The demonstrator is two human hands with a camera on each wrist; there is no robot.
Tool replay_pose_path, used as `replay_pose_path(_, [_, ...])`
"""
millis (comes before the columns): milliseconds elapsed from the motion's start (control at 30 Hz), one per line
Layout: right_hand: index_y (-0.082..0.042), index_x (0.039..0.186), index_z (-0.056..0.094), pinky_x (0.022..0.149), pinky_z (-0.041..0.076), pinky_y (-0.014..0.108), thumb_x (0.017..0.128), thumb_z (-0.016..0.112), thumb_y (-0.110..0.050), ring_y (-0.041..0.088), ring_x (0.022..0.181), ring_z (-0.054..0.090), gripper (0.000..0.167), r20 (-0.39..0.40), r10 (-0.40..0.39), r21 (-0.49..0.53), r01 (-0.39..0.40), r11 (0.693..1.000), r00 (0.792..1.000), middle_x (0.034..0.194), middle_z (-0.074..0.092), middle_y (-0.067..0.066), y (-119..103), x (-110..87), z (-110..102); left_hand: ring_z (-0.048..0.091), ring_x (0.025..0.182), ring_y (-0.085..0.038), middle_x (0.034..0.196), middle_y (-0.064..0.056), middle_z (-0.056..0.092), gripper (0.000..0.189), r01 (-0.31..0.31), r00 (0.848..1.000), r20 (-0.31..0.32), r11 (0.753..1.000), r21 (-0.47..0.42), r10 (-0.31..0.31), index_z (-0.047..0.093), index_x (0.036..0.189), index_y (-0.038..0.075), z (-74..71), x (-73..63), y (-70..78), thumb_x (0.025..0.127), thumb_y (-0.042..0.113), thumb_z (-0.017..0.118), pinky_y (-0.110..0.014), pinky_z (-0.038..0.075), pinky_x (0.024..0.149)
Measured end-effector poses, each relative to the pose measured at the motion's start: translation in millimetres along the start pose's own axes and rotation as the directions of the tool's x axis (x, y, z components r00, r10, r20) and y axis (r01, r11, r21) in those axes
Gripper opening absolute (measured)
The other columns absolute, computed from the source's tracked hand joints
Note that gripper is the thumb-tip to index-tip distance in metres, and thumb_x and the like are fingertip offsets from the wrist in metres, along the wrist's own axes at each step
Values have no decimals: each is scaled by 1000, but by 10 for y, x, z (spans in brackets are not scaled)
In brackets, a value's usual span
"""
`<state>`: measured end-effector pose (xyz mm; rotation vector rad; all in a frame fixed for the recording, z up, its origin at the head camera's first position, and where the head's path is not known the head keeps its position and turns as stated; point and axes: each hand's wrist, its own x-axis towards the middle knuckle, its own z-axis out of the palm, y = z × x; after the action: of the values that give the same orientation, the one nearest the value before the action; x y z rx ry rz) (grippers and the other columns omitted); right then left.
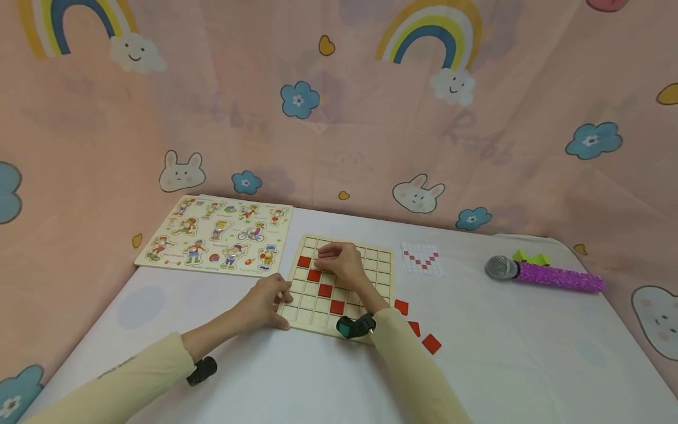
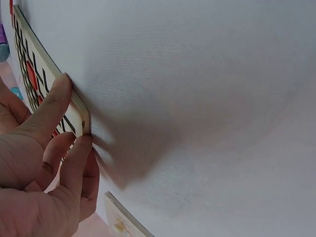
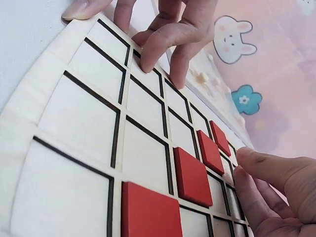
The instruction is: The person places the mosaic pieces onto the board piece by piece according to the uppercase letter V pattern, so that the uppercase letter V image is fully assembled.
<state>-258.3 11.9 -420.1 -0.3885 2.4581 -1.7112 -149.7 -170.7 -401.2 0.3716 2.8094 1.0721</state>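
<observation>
A pink backdrop (image 1: 360, 147) of rainbows and rabbits hangs behind a white-covered desk (image 1: 529, 353), where we see two hands at work over a wooden grid board (image 1: 382, 266). The right hand (image 1: 346, 265) is poised above the board toward its far-left corner, thumb and fingertips bent close together; we cannot tell whether they pinch anything. The left hand (image 1: 263, 303) grips the near-left corner, thumb against the near edge, fingers curled over the left rim.

Four red square tiles (image 1: 325, 290) step diagonally through the board's cells, from the left edge toward the near one. Standing slightly proud of the grid, they look light, stiff and smooth; we would pinch each by two opposite sides. The board appears thin and rigid, light enough, we judge, to slide on the cloth, and best steadied by a corner or rim.

Off the board's right edge, toward its near corner, we find three loose red tiles (image 1: 431, 344). Farther out lies a pattern card (image 1: 423, 259) printed with a red V. A sports-figure puzzle board (image 1: 278, 234) fills the desk's far-left corner, and a microphone with a glittery purple handle (image 1: 545, 275) lies toward the right edge, a yellow-green object (image 1: 531, 258) just behind it.
</observation>
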Motion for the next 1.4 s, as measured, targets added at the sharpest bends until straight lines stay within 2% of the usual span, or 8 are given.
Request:
replay_pose_path(200, [4, 105, 68, 75, 55, 31, 80, 75, -2, 25, 88, 68, 26, 9, 9, 22, -9, 1000, 1000, 97, 69, 16, 76, -171, -269, 52, 83, -17, 105, -10, 59, 37, 53, 999, -6, 998, 15, -53, 65, 82, 1, 22, -28, 2, 55, -1, 89, -27, 46, 71])
replay_pose_path(467, [0, 111, 67, 82, 53, 28, 81, 76, -9, 21, 90, 67, 32, -26, 63, -70, -65, 995, 998, 104, 69, 14, 259, -421, -841, 50, 84, -18, 108, -11, 58, 37, 41, 999, -14, 999, 26, -41, 63, 81, 2, -24, -55, 9, 56, 0, 89, -29, 47, 72])
replay_pose_path(600, [1, 115, 64, 82, 52, 24, 84, 74, -11, 22, 93, 66, 35, -40, 67, -132, -72, 989, 997, 108, 67, 15, 289, -632, -1138, 51, 84, -18, 103, -8, 57, 37, 42, 999, -19, 999, 26, -42, 63, 82, 2, -20, -44, -6, 56, 0, 90, -29, 47, 73])
replay_pose_path(733, [2, 120, 61, 82, 50, 18, 85, 73, -13, 23, 95, 64, 39, -34, 52, -159, -57, 986, 998, 111, 66, 17, 335, -849, -1396, 52, 84, -17, 99, -6, 56, 38, 49, 999, -17, 998, 25, -49, 64, 84, 2, -22, -39, -18, 56, 1, 90, -29, 48, 72])
replay_pose_path(867, [1, 122, 60, 82, 48, 15, 85, 73, -15, 23, 96, 63, 42, -11, 78, -156, -79, 985, 997, 114, 65, 17, 413, -1085, -1593, 52, 83, -18, 99, -6, 56, 38, 47, 999, -20, 999, 25, -47, 64, 83, 2, -21, -33, -12, 55, 0, 90, -29, 48, 72])
replay_pose_path(1000, [0, 122, 59, 79, 50, 17, 81, 77, -17, 23, 95, 61, 48, 21, 140, -172, -134, 976, 990, 113, 64, 15, 510, -1343, -1709, 52, 83, -17, 98, -5, 56, 38, 44, 999, -16, 999, 26, -43, 63, 82, 2, -13, -36, 5, 55, 1, 90, -28, 47, 71])
replay_pose_path(1167, [-1, 120, 60, 78, 52, 20, 74, 83, -16, 21, 91, 60, 54, 24, 190, -208, -181, 961, 982, 111, 65, 11, 605, -1598, -1733, 51, 82, -17, 96, -4, 55, 38, 49, 999, -10, 999, 20, -49, 64, 83, 2, -6, -42, 27, 55, 0, 90, -28, 47, 70])
replay_pose_path(1400, [1, 121, 57, 77, 50, 18, 68, 86, -15, 21, 94, 59, 62, -88, 165, -234, -181, 955, 982, 108, 65, 10, 680, -1782, -1613, 52, 83, -17, 97, -6, 55, 39, 26, 1000, -8, 999, 23, -26, 64, 84, 1, -7, -10, 49, 55, -1, 90, -30, 50, 72])
